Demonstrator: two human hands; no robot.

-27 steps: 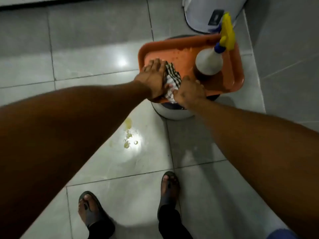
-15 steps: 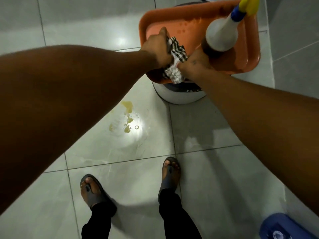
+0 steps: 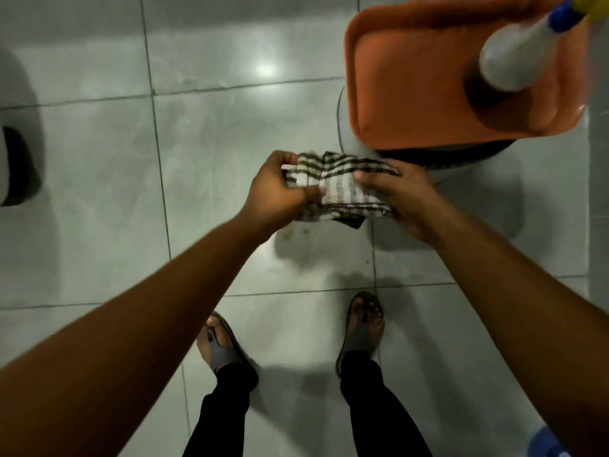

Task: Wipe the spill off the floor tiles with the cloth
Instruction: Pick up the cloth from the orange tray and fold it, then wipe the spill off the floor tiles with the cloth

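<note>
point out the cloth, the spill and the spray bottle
checked cloth (image 3: 342,189), head view, striped middle panel between the hands
spill (image 3: 291,237), head view, yellowish drops just below the cloth
spray bottle (image 3: 514,57), head view, white body

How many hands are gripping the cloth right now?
2: the left hand pinches the checked cloth at its left end, the right hand at its right.

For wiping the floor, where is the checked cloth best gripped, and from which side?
Probably from above, palm over the folded middle of the cloth: the left hand and right hand hold its ends, stretched flat above the spill.
</note>
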